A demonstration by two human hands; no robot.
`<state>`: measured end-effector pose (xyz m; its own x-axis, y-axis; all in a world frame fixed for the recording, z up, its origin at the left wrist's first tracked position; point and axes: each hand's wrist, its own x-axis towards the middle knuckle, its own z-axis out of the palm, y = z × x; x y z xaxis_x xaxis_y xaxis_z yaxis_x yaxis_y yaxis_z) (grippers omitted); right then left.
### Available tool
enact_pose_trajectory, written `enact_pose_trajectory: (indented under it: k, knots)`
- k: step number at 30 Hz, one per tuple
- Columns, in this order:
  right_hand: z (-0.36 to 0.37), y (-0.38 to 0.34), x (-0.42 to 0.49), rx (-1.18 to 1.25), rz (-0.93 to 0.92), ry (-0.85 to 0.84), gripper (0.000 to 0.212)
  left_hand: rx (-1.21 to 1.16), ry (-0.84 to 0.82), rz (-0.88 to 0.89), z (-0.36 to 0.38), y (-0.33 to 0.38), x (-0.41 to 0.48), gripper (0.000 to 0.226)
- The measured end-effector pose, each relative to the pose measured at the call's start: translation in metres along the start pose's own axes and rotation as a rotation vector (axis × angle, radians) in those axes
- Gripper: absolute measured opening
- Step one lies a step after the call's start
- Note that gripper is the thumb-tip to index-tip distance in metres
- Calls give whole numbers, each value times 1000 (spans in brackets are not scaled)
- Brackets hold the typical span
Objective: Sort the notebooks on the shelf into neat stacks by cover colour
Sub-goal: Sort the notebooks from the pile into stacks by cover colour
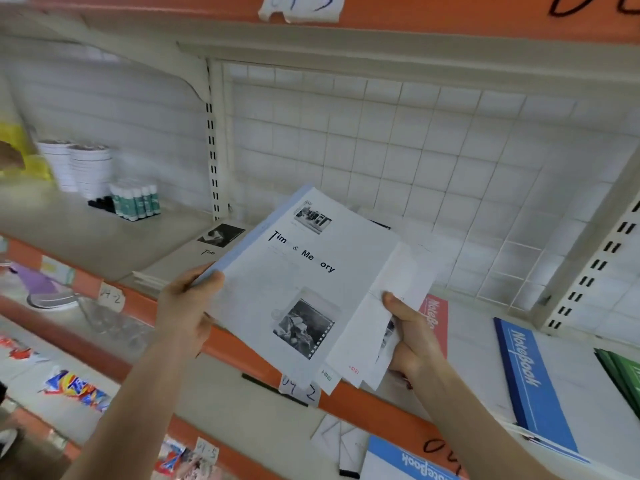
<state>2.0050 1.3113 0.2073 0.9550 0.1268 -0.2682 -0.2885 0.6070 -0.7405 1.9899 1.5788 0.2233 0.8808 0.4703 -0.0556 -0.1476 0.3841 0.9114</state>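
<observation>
I hold a small bundle of white "Time & Memory" notebooks (304, 278) in the air in front of the shelf. My left hand (188, 306) grips its left edge, thumb on top. My right hand (412, 334) grips the lower right corner, where two more white notebooks (388, 306) fan out from under the top one. Another white "Time" notebook (207, 251) lies flat on the shelf (104, 230) behind the bundle. On the shelf to the right lie a red-spined notebook (437, 320), a blue-spined one (533, 382) and a green one (623, 379).
Stacked white cups (83, 168) and several glue sticks (136, 202) stand at the back left of the shelf. A wire grid (415, 161) backs the shelf. The orange shelf edge (242, 351) carries paper labels. Another blue notebook (408, 459) lies on the shelf below.
</observation>
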Motion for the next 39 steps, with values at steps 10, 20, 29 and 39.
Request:
enact_pose_trajectory:
  k: [10, 20, 29, 39]
  knots:
    - [23, 2, 19, -42, 32, 36, 7, 108, 351, 15, -35, -2, 48, 13]
    - [16, 1, 30, -195, -47, 84, 14, 1171, 363, 167, -44, -23, 58, 41]
    - [10, 0, 39, -241, -32, 137, 4, 1723, -127, 335, -11, -46, 3, 49]
    - [12, -5, 36, -202, -39, 145, 13, 1819, -206, 418, -14, -58, 24, 54]
